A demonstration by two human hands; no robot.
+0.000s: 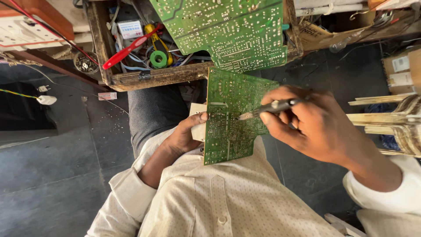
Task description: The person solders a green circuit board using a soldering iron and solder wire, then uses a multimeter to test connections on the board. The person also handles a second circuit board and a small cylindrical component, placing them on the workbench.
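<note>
The left hand (184, 136) grips the green rectangular circuit board (230, 116) upright by its left edge; the right hand (307, 125), fingers closed on a dark pen-like tool (272, 106), points its tip leftward at mid-board.

Component side of small green circuit board (230, 116) turned away, unseen; lower left edge covered by left hand (186, 134), whose fingers sit hidden behind board. Rear of pen-like tool (272, 106) buried in right hand (307, 127), just right of board. Above board, larger green board (232, 30) cut off by top edge; solder joints too small to resolve.
</note>
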